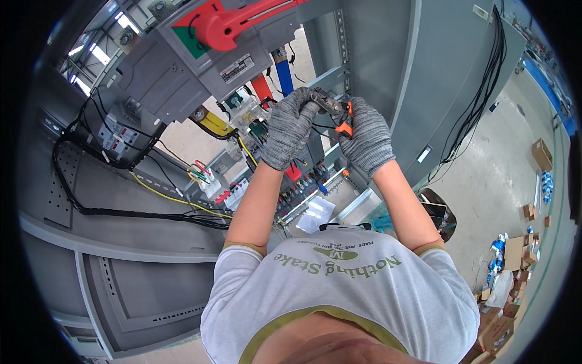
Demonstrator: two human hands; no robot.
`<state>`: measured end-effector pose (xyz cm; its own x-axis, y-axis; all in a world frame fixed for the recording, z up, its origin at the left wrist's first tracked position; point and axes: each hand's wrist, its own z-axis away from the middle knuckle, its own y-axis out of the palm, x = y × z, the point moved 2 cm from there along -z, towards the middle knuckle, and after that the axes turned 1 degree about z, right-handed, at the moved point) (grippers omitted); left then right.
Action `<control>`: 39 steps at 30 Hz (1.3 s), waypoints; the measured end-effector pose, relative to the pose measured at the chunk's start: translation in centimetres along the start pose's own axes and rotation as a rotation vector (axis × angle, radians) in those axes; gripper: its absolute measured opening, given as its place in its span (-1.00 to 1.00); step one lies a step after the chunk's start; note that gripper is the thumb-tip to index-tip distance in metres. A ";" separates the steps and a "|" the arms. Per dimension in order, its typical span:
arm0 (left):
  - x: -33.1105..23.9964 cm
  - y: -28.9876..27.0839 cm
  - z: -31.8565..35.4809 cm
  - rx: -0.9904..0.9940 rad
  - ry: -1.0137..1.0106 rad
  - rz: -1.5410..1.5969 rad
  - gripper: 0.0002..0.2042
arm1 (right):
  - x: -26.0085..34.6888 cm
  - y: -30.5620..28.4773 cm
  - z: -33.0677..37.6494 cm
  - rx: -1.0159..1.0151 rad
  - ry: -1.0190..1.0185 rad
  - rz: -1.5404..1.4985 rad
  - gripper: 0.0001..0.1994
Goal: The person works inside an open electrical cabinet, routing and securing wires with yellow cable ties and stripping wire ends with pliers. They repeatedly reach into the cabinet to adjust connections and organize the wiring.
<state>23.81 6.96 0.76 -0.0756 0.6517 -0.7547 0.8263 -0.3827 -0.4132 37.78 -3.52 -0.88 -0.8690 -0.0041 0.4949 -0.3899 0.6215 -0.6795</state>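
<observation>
Both my hands wear grey knitted gloves and are raised in front of an open grey electrical cabinet. In my right hand (368, 136) is a pair of pliers (345, 126) with orange and black handles and a dark metal head, which points toward my left hand. My left hand (290, 130) is closed at the head of the pliers; whatever its fingers pinch is hidden. Thin black wires (322, 126) run just below the pliers. Under my hands lies a row of dark terminals and small devices (303, 189).
A large grey switch (200, 70) with a red handle (242, 24) fills the upper left. Yellow, red and blue busbars (282, 74) show behind it. Black cable bundles (145, 211) cross the left side; more hang on the right door (448, 79). Cartons (515, 252) lie on the floor at right.
</observation>
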 end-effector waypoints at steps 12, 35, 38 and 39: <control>0.4 0.1 0.2 0.010 -0.068 0.050 -0.86 | -0.7 1.2 0.4 0.117 0.106 -0.007 -0.57; 0.1 -4.8 9.3 0.185 0.311 -1.159 -0.74 | -8.0 -0.7 8.5 0.423 0.300 -1.116 -0.51; 1.8 -3.1 10.3 0.293 0.316 -1.290 -0.60 | -7.7 -0.2 8.6 0.405 0.298 -1.152 -0.52; 2.1 -2.8 10.0 0.309 0.315 -1.356 -0.59 | -7.6 0.3 8.6 0.383 0.292 -1.191 -0.53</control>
<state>15.72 2.82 -4.73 -0.5371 0.7232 0.4342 0.0595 0.5459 -0.8357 41.62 -10.05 -9.52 0.1542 -0.1978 0.9680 -0.9806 0.0894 0.1744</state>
